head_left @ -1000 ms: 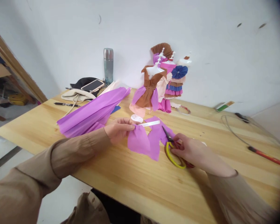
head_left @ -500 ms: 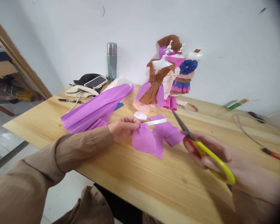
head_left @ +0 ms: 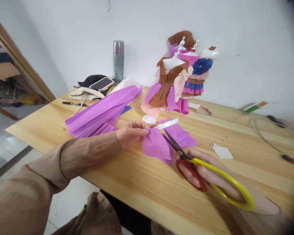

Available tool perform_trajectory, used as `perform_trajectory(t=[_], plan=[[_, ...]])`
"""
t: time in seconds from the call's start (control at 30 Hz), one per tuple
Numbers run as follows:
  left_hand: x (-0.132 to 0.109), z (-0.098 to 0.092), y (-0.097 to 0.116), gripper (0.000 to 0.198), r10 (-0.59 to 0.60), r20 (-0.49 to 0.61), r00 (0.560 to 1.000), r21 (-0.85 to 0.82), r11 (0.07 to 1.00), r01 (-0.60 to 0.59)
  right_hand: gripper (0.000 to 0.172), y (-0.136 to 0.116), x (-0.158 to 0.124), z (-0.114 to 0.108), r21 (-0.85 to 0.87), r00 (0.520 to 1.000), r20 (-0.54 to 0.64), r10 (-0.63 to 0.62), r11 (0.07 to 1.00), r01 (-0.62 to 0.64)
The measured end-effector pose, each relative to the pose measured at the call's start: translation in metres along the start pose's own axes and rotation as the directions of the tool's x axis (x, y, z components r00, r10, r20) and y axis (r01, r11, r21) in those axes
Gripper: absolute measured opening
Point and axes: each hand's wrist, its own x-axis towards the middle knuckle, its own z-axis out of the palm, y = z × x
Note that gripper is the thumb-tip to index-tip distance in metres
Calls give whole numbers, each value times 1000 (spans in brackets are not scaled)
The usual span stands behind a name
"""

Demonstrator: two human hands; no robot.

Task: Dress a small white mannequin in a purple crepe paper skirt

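My left hand (head_left: pixel 133 133) pinches the gathered top of a purple crepe paper piece (head_left: pixel 156 145), which hangs down over the table. A narrow white strip (head_left: pixel 168 124) sticks out to the right from the same pinch; whether it is tape or ribbon I cannot tell. In my right hand (head_left: pixel 198 163) are scissors (head_left: pixel 180 152) with one red and one yellow handle, their blades parted a little. The blade tips are beside the purple piece, just below the strip. More purple paper (head_left: pixel 183 135) lies flat behind.
A folded purple paper sheet (head_left: pixel 103 111) lies to the left. Behind it are a phone (head_left: pixel 102 84), a pen (head_left: pixel 74 103) and a thermos (head_left: pixel 119 62). Small mannequins in paper dresses (head_left: pixel 168 85) stand by the wall. A white scrap (head_left: pixel 222 151) and a cable (head_left: pixel 262 137) are at right.
My right hand has brought the scissors left to the purple piece, and the blades have opened slightly. A white scrap at right has come into sight. My left hand keeps its pinch.
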Motion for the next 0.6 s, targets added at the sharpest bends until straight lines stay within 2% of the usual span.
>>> perform_trajectory(t=[0.23, 0.47, 0.6], plan=[[-1, 3, -2, 29, -16, 62, 998, 47, 999, 13, 35, 2, 11, 16, 6, 995, -41, -87, 996, 88], [-2, 2, -4, 30, -22, 91, 996, 37, 999, 19, 40, -3, 14, 28, 24, 988, -141, -61, 998, 65], [-2, 3, -5, 31, -24, 92, 995, 41, 999, 20, 39, -4, 14, 27, 1, 994, -92, -64, 998, 64]])
